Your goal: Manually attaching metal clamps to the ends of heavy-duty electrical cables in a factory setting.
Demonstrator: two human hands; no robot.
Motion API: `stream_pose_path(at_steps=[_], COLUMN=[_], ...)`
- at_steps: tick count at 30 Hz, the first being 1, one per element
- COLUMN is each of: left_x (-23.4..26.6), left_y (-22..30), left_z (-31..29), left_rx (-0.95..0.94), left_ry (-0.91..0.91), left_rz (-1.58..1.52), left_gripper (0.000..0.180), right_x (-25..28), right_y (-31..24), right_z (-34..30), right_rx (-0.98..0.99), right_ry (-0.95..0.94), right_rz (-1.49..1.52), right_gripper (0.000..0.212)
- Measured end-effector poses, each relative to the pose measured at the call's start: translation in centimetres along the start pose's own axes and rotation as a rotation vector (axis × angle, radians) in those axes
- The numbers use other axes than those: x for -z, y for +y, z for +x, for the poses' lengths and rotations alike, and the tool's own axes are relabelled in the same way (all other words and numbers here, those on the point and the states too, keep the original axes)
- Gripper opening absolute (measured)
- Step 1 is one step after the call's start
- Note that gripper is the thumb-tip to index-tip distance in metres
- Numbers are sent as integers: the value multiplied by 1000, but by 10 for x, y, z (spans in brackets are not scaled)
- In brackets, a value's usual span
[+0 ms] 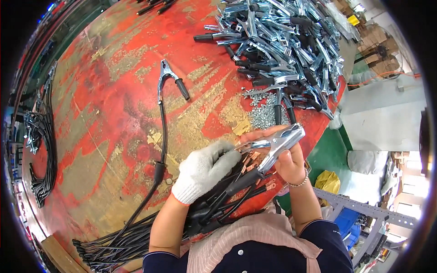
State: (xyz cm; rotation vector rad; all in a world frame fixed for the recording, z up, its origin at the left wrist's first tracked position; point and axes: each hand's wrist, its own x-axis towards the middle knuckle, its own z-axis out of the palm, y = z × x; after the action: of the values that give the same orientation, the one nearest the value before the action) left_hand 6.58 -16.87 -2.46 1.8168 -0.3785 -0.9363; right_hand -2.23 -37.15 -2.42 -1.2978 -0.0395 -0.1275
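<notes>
My bare right hand point(293, 166) is closed around a silver metal spring clamp point(283, 142), its jaws toward the upper right and a black handle sleeve point(244, 182) toward the lower left. At the clamp's other, bare metal end is my left hand point(205, 170) in a white knit glove, thumb and fingers pinched together. What lies between those fingertips is hidden. Below both hands, black cables with copper lugs point(271, 185) lie at the table's near edge. Left of the gloved hand, another clamp point(166, 73) lies joined to a black cable point(164, 132).
A large heap of silver clamps point(282, 50) covers the far right of the worn red table point(104, 118). Beside it lie small metal fasteners point(263, 113). Black cable bundles rest at the near left point(104, 252) and far left point(49, 150). A grey metal frame point(364, 211) stands at right.
</notes>
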Motion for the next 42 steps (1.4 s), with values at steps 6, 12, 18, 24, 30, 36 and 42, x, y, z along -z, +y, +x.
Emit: stream_pose_path(at_steps=[6,12,18,24,30,36,42], left_x=[-5,-9,4,3,-4,-9,-12], left_y=[-7,-9,-8,-10,-29,-27,-29], left_z=[0,10,12,9,10,15,16], left_rx=[-117,19,-5,-33,-89,-139,-165], left_ry=[-69,12,136,118,31,27,-11], left_rz=[-174,-617,-828,-469,-517,-469,-479], left_gripper=[31,35,31,34,44,48,50], right_x=[5,68,73,78,82,80,4], right_y=[-1,20,61,74,78,65,24], right_z=[4,62,96,99,88,83,62], right_rx=[-37,13,227,280,186,105,-256], right_ry=[-93,187,206,196,269,128,173], right_rz=[-70,-940,-1603,-1637,-1384,-1206,-125], right_gripper=[58,35,14,15,14,19,7])
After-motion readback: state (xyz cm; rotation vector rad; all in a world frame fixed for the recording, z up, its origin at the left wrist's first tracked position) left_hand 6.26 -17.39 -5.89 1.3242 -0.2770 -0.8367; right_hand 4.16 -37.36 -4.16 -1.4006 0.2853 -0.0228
